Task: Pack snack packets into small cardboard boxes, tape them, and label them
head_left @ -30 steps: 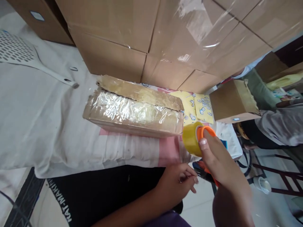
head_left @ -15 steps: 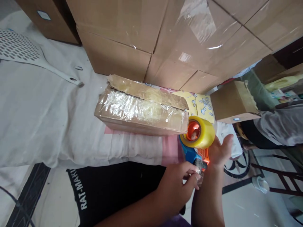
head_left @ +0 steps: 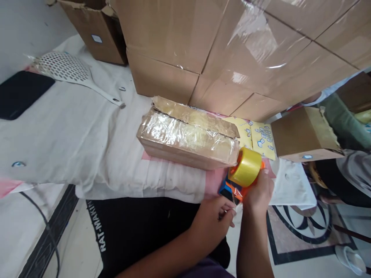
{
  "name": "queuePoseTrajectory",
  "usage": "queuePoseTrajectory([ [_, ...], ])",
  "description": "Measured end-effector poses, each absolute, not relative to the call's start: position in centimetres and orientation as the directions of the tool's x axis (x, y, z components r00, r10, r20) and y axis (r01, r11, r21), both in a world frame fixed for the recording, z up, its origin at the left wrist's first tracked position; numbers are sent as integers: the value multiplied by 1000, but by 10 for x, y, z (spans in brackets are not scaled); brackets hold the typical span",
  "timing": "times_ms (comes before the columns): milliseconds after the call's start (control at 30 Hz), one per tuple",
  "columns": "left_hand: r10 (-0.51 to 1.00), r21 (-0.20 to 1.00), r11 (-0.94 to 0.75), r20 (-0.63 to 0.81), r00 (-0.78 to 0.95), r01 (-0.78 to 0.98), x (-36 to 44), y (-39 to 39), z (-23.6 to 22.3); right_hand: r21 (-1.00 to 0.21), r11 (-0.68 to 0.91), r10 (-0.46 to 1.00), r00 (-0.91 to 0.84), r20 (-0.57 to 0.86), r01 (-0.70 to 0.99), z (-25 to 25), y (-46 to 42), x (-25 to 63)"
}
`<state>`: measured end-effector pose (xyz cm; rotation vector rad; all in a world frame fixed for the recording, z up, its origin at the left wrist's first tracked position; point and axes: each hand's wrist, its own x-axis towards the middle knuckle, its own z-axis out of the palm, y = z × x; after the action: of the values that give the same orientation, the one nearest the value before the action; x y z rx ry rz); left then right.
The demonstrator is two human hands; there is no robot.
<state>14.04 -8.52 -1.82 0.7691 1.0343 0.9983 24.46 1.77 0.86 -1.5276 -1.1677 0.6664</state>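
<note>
My right hand (head_left: 260, 189) is closed around the orange and blue tape dispenser (head_left: 228, 190), which carries a wide roll of yellowish clear tape (head_left: 246, 166). Just left of it, my left hand (head_left: 213, 216) has its fingertips pinched at the loose end of the tape, by the dispenser's front. Past my hands, a small cardboard box (head_left: 188, 148) lies on the cloth, its top side covered in shiny, wrinkled clear tape and one torn-edged flap standing along the far side. The roll is close to the box's right end.
Large taped cartons (head_left: 171, 38) stand behind the box. A white slotted skimmer (head_left: 65, 67) and a black flat object (head_left: 24, 92) lie at left on the cloth-covered surface (head_left: 95, 143). An open cardboard box (head_left: 304, 131) is at right, near another person's sleeve (head_left: 358, 166).
The view has shifted left. My right hand has turned from open-palmed to wrapped around the dispenser, and the roll has tilted. My left hand stays pinched near the dispenser's front.
</note>
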Motion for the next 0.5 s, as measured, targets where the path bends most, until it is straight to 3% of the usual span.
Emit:
queuePoseTrajectory([
  [100,927,880,367,-320,195,-301,144,-87,-15,-752,11,927,275,254,659,34,11,249],
  [167,923,878,374,-322,210,-300,147,-88,-15,-646,12,957,179,229,764,47,9,252],
  [367,911,877,389,-321,261,-282,152,-93,-18,-576,-51,989,119,82,816,62,3,257],
  [500,911,879,386,-315,265,-281,151,-95,-18,-624,-107,984,171,44,774,60,-3,261],
])
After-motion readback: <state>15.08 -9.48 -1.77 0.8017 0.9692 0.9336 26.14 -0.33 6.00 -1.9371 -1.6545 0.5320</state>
